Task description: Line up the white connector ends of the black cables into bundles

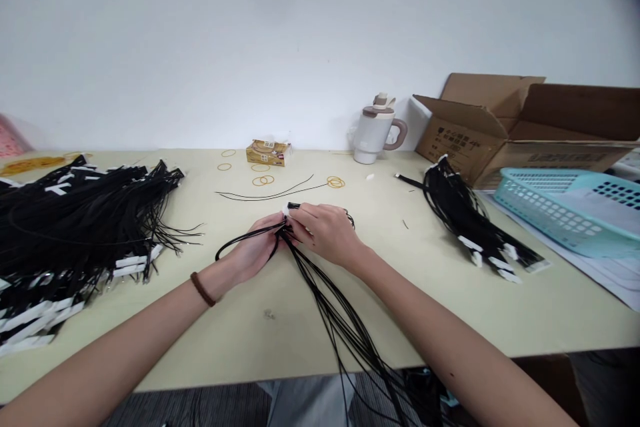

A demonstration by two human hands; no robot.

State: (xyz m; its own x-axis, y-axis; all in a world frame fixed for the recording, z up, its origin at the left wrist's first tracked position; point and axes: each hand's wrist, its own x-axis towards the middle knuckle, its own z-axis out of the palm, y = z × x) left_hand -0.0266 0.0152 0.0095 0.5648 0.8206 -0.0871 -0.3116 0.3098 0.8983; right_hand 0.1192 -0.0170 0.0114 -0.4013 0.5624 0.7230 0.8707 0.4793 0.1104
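Big ol' heap of black cables [100,213] sprawls along the left edge of the desk [225,340]. Mid-desk, the left hand [260,250] and right hand [327,233] both pinch a cable bundle [356,327] by its white connector [286,210], and it droops over the front edge. Another black bunch [455,203] sits toward the right edge, near a teal basket [555,223].

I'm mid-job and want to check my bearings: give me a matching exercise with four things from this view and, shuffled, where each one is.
Things:
1. Mug
2. Turquoise basket
3. Brown band
4. Trailing black cables

Places:
A. Around the left wrist
B. Held in the left hand and right hand
C. In front of the open cardboard box
D. Just left of that box, near the wall

Pairs: 1-D, 2-C, 3-A, 4-B
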